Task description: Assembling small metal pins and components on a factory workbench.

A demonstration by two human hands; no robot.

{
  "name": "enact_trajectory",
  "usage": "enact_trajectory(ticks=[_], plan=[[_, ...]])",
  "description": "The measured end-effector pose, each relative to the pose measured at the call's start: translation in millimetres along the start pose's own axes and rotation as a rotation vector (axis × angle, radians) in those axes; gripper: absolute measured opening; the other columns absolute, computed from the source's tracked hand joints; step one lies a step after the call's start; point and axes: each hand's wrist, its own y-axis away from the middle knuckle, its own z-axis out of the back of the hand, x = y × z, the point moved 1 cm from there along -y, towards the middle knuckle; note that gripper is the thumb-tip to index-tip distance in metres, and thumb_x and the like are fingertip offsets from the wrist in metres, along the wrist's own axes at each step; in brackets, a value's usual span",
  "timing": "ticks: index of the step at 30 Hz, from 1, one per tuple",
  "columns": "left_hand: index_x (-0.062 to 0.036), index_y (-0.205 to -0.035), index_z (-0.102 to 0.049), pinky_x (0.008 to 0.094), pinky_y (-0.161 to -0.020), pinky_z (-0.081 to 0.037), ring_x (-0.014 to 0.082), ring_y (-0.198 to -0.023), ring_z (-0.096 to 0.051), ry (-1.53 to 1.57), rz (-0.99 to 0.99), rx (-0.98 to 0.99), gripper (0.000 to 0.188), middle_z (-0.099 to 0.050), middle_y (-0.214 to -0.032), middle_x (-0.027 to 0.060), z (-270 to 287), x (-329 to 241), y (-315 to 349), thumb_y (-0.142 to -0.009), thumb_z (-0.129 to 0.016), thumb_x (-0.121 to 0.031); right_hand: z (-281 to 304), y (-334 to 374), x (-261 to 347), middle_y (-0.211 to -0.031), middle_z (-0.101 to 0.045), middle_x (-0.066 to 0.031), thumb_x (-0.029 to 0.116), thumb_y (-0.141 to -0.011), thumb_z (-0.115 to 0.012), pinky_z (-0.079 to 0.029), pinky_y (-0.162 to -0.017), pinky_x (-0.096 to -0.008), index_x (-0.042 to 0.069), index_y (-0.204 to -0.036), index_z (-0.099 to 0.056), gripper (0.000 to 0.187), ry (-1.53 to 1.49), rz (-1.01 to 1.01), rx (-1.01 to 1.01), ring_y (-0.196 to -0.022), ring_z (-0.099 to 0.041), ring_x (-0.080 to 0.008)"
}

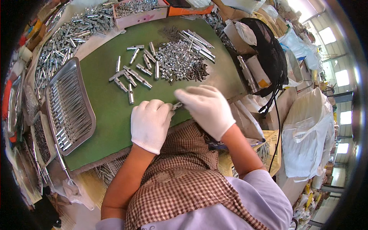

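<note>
Both my hands wear white knit gloves and meet over the near edge of a green work mat [103,126]. My left hand [150,122] is closed around a short silver metal tube [177,105], whose end sticks out past the fingertips. Just right of that end is my right hand [207,107], smeared by motion, so its fingers cannot be read. Beyond my hands lie several loose metal tubes with holes [130,76]. To their right is a heap of small silver fittings [172,57], with dark screws [197,72] at its near side.
A metal tray [92,115] at the left holds a row of tubes with thin rods. Thin silver rods [199,44] lie behind the heap. A pink box [134,21] of small parts stands at the back. On the right are a black mesh bag [268,42] and a white sack [306,134].
</note>
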Motion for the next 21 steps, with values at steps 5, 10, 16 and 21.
enact_trajectory(ticks=[5,10,16,21], plan=[[-0.0112,-0.088,-0.073,0.0413,-0.069,-0.045,0.0273,-0.078,-0.059,0.007,-0.011,-0.029,0.012,-0.063,-0.082,0.0038,3.4,-5.3,-1.5,-0.077,-0.075,-0.016,38.9,45.9,-110.5,-0.123,-0.062,-0.0219,0.015,-0.086,-0.066,-0.049,-0.093,-0.0481,0.012,-0.138,-0.052,0.054,0.664,-0.513,-0.143,-0.110,-0.060,-0.0404],[-0.0117,-0.088,-0.073,0.0405,-0.069,-0.044,0.0265,-0.077,-0.059,-0.026,-0.029,-0.032,0.013,-0.063,-0.081,0.0033,-2.1,-3.8,0.0,-0.077,-0.075,-0.017,40.0,63.7,-148.5,-0.122,-0.061,-0.0247,0.022,-0.092,-0.064,-0.047,-0.094,-0.0465,0.013,-0.143,-0.049,0.054,0.309,-0.918,0.032,-0.111,-0.059,-0.0413],[-0.0113,-0.089,-0.071,0.0412,-0.068,-0.044,0.0270,-0.076,-0.059,-0.045,-0.029,-0.035,0.012,-0.061,-0.080,0.0033,2.3,-4.7,1.5,-0.078,-0.073,-0.017,39.1,54.0,-3.9,-0.101,-0.068,-0.0165,0.014,-0.074,-0.080,-0.055,-0.076,-0.0390,0.010,-0.138,-0.056,0.068,0.061,-0.309,-0.009,-0.091,-0.066,-0.0319],[-0.0111,-0.088,-0.070,0.0416,-0.068,-0.043,0.0275,-0.077,-0.059,-0.042,-0.021,-0.020,0.010,-0.061,-0.080,0.0035,1.8,-4.7,1.0,-0.079,-0.072,-0.017,22.0,64.0,16.2,-0.089,-0.069,-0.0142,0.028,-0.079,-0.078,-0.054,-0.062,-0.0411,0.020,-0.144,-0.050,0.071,-0.125,-0.451,-0.055,-0.070,-0.067,-0.0336]])
